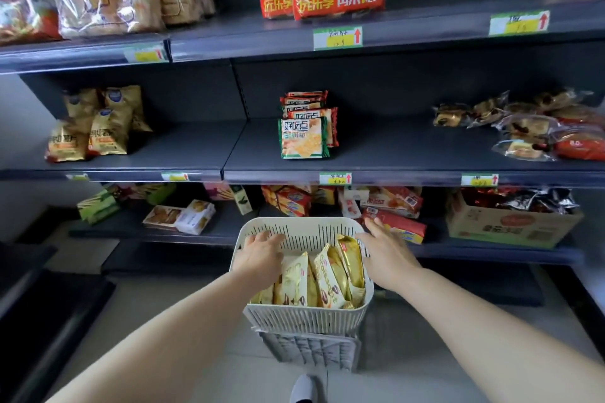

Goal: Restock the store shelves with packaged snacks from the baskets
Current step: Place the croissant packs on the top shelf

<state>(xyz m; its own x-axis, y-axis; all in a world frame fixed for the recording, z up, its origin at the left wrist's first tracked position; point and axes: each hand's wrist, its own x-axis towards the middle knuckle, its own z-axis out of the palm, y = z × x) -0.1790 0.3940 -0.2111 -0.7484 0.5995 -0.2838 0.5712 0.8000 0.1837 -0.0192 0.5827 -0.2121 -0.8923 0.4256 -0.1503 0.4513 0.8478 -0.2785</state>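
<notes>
White basket [304,317] holds gold snack packs [330,275]; cardboard box [510,226], foil bags [537,201]

A shop: dark metal shelves [393,147] are carrying packaged snacks [302,137], with price tags [338,38] sitting along their front edges.

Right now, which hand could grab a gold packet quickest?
Probably left: the left hand is inside the white slotted plastic basket, touching the gold packets; the right hand rests on its rim.
</notes>
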